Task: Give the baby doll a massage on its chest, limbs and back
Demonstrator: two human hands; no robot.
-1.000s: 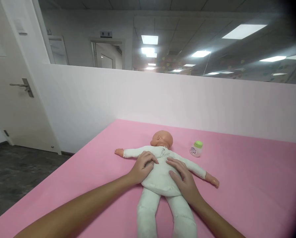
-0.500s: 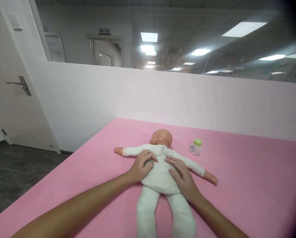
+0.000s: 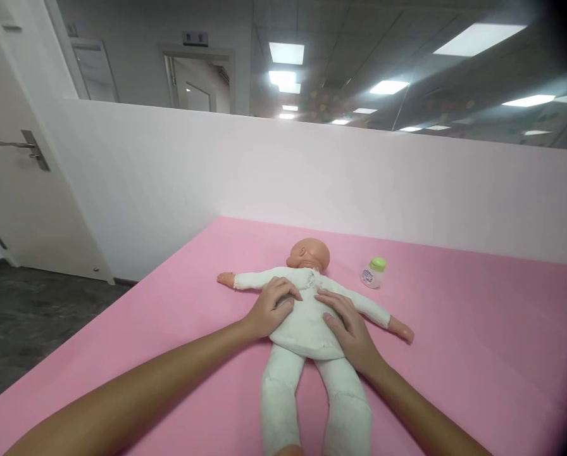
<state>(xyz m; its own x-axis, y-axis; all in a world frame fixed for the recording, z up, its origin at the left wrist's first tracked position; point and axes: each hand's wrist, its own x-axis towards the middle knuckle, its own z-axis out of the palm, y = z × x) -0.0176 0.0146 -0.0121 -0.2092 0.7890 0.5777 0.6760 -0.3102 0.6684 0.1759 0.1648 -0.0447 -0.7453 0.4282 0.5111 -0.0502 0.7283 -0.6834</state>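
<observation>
A baby doll (image 3: pixel 307 326) with a white cloth body lies face down, its head turned to the left and its arms spread wide. My left hand (image 3: pixel 274 307) rests on the left side of the doll's back, fingers laid over the cloth. On the opposite side of the back lies my right hand (image 3: pixel 352 329), its fingers stretched out and thumb apart. Neither hand grips anything. Beyond the doll's right-side arm stands a small clear bottle (image 3: pixel 373 273) with a green cap and a printed label.
The doll and bottle are on a pink table (image 3: pixel 193 392). A low white wall (image 3: pixel 383 177) runs along its far edge, with glass above. To the left are a door (image 3: pixel 31 190) with a lever handle and a dark floor (image 3: pixel 22 323).
The view has tipped down slightly, so the doll's lower legs show a bit more. Both hands keep nearly the same places on the doll's back.
</observation>
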